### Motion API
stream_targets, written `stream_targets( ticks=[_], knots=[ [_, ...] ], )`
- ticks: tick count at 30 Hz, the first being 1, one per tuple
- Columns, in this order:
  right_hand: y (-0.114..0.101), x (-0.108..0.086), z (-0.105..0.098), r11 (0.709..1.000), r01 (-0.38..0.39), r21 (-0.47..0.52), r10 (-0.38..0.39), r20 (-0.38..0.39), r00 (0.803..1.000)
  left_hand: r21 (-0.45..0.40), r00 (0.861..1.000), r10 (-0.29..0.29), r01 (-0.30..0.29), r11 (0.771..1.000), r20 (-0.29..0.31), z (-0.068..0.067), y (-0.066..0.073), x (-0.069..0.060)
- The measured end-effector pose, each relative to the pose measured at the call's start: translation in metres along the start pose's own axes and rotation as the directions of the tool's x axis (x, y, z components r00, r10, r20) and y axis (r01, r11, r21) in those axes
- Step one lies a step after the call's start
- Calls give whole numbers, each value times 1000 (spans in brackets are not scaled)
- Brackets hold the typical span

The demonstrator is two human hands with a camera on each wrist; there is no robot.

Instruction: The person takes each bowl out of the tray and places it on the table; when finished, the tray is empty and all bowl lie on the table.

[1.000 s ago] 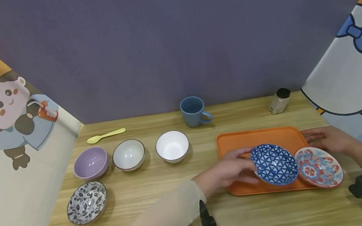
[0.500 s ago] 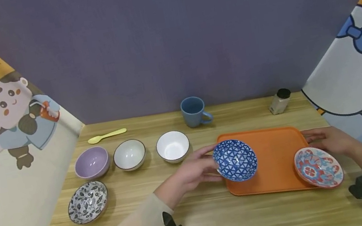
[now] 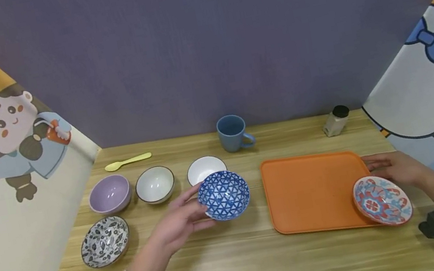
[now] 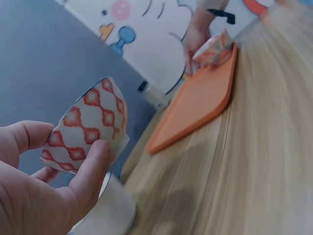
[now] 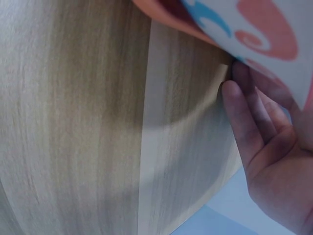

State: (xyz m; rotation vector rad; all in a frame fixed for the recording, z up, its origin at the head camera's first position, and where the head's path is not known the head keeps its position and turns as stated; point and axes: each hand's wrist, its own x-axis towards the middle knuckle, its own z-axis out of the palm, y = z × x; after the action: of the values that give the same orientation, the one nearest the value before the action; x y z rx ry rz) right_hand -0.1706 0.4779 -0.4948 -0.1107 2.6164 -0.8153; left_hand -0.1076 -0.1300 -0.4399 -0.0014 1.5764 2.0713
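Note:
My left hand [image 3: 183,220] pinches the left side of a blue-and-white triangle-patterned bowl [image 3: 224,195], raised above the table and partly covering a white bowl [image 3: 205,165]. In the left wrist view this bowl's outside [image 4: 87,128] shows red diamonds on white, with thumb and fingers on either side of its wall. My right hand [image 3: 394,168] is at the right edge of an orange tray [image 3: 310,194], beside a red-and-blue floral bowl [image 3: 382,200] at the tray's right front corner. In the right wrist view, its loosely bent fingers lie under that bowl's overhang; exact contact is hidden.
On the left stand a purple bowl [image 3: 110,195], a pale dark-rimmed bowl [image 3: 155,185] and a black-and-white leaf-patterned bowl [image 3: 105,242]. Along the back wall are a yellow spoon [image 3: 127,162], a blue mug [image 3: 232,134] and a black-capped jar [image 3: 336,120].
My left hand has carried the blue-and-white bowl leftward from over the tray to in front of the white bowl. My right hand and the floral bowl stay in place.

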Motion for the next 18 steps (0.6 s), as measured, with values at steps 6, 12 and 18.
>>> stream_targets(
  ticks=[6,12,18],
  knots=[
    [-3,-1,-1,1000,-11,-5,11,2,1000,-46,995,31,-35,998,-99,-32,-10,-26],
    [-7,-3,-1,1000,14,2,-14,-4,1000,-93,958,40,-69,993,-283,-55,-30,-48],
    [-5,-2,0,1000,16,-6,-16,-3,1000,-37,914,61,-83,996,-401,-69,-41,-68]
  ],
)
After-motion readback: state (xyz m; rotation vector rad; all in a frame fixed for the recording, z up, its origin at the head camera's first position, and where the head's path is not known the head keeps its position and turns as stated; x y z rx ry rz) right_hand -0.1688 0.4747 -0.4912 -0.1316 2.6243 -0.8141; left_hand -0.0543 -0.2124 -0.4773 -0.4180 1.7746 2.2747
